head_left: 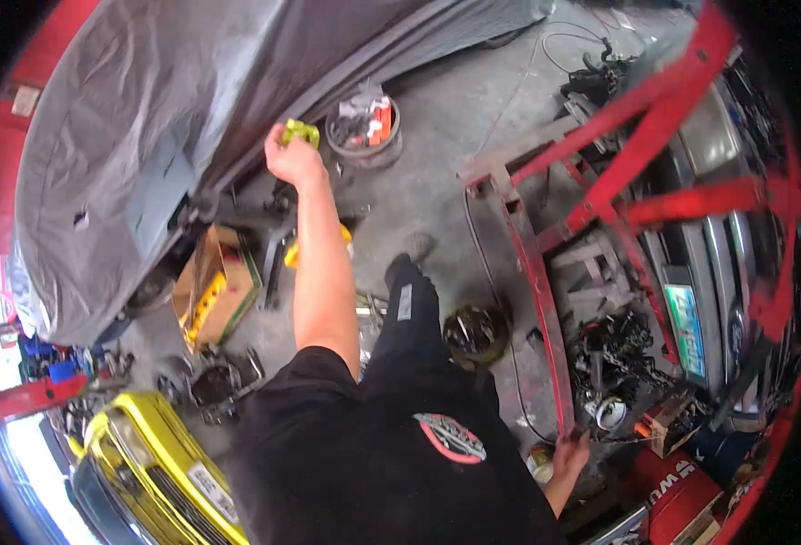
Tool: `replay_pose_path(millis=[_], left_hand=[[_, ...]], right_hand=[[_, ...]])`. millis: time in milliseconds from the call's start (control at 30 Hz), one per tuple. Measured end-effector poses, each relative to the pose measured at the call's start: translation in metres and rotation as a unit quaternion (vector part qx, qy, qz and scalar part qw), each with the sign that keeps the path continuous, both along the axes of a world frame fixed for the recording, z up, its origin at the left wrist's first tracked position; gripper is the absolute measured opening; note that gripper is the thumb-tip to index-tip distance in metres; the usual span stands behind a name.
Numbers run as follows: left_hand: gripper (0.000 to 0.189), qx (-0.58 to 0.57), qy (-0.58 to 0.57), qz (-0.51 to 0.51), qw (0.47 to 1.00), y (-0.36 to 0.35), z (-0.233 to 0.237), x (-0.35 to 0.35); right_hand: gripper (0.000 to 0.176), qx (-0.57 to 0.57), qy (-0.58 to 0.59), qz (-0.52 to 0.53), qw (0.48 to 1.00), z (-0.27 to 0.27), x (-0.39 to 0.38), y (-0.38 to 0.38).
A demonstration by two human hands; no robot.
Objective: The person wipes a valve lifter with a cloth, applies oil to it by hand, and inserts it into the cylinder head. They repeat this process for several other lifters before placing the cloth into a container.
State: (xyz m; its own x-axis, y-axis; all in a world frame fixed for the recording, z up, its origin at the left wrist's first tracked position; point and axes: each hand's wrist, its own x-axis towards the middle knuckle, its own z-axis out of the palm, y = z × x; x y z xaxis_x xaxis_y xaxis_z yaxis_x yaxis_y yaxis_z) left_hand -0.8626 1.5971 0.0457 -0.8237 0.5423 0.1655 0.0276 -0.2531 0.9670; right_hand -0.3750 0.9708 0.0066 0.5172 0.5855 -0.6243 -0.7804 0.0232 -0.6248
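My left hand (pixel 293 156) is stretched far forward, its fingers closed around a small yellow-green crumpled thing (pixel 301 133) whose kind I cannot make out. Just right of that hand, a bucket (pixel 364 156) on the floor holds crumpled waste and an orange item. My right hand (pixel 569 456) hangs low at my side, by the lower end of a red metal frame (pixel 541 318). Its fingers are dark and blurred where they overlap the beam's end. A can (pixel 540 463) stands close beside that hand.
A covered vehicle (pixel 164 118) fills the upper left. Left of my legs lie a cardboard box (pixel 223 282) and metal parts (pixel 218 380). A round dark container (pixel 476 333) sits by my leg. A yellow car front (pixel 159 463), chains (pixel 632 350) and another vehicle's bumper (pixel 691 272) flank me.
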Motion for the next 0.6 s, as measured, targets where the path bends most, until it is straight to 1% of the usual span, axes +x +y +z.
replay_pose_path(millis=[33, 67, 100, 133, 167, 200, 233, 267, 300, 333, 367, 467, 500, 533, 567, 600], left_hand=[[0.038, -0.031, -0.044, -0.008, 0.999, 0.045, -0.019, -0.006], [0.038, -0.069, -0.086, -0.015, 0.994, 0.082, -0.044, -0.011], [0.040, -0.036, -0.089, -0.027, 0.995, 0.126, -0.091, -0.026], [0.041, -0.007, -0.092, -0.037, 0.995, 0.161, -0.142, -0.040], [0.044, -0.080, -0.027, -0.056, 0.995, 0.188, -0.174, -0.042], [0.048, -0.129, 0.000, -0.076, 0.989, 0.213, -0.202, -0.045], [0.052, -0.182, 0.018, -0.103, 0.978, 0.235, -0.227, -0.054], [0.056, -0.227, 0.030, -0.137, 0.964, 0.258, -0.254, -0.066], [0.061, -0.266, 0.043, -0.169, 0.948, 0.278, -0.277, -0.079], [0.065, -0.299, 0.058, -0.193, 0.933, 0.290, -0.296, -0.093], [0.067, -0.340, 0.061, -0.201, 0.917, 0.291, -0.263, -0.080], [0.068, -0.335, 0.163, -0.259, 0.891, 0.321, -0.296, -0.112], [0.068, -0.308, 0.020, -0.246, 0.919, 0.295, -0.221, -0.071], [0.068, -0.344, 0.142, -0.243, 0.896, 0.289, -0.217, -0.070], [0.068, -0.369, 0.264, -0.238, 0.859, 0.286, -0.225, -0.072], [0.068, -0.384, 0.382, -0.230, 0.808, 0.284, -0.247, -0.075]], right_hand=[[0.028, 0.029, 0.031, 0.045, 0.998, 0.004, -0.027, 0.014], [0.028, -0.111, 0.136, -0.103, 0.979, -0.014, -0.039, 0.027], [0.028, -0.257, 0.230, -0.247, 0.906, -0.032, -0.047, 0.017], [0.028, -0.249, 0.190, -0.157, 0.937, -0.029, -0.064, 0.018], [0.027, -0.239, 0.141, -0.071, 0.958, -0.026, -0.082, 0.020], [0.026, -0.281, 0.135, -0.072, 0.947, -0.012, -0.095, 0.036], [0.025, -0.258, 0.113, -0.091, 0.955, 0.003, -0.103, 0.052], [0.024, -0.239, 0.091, -0.113, 0.960, 0.025, -0.115, 0.086], [0.023, -0.276, 0.073, -0.111, 0.952, 0.044, -0.121, 0.109], [0.026, -0.312, 0.052, -0.119, 0.941, 0.049, -0.119, 0.110], [0.026, -0.324, 0.036, -0.126, 0.937, 0.054, -0.119, 0.118], [0.028, -0.328, 0.019, -0.136, 0.935, 0.060, -0.129, 0.149], [0.029, -0.326, 0.019, -0.140, 0.935, 0.061, -0.132, 0.155], [0.031, -0.312, 0.027, -0.135, 0.940, 0.062, -0.136, 0.162], [0.032, -0.295, 0.036, -0.133, 0.946, 0.060, -0.140, 0.168], [0.034, -0.277, 0.043, -0.134, 0.951, 0.057, -0.146, 0.169]])
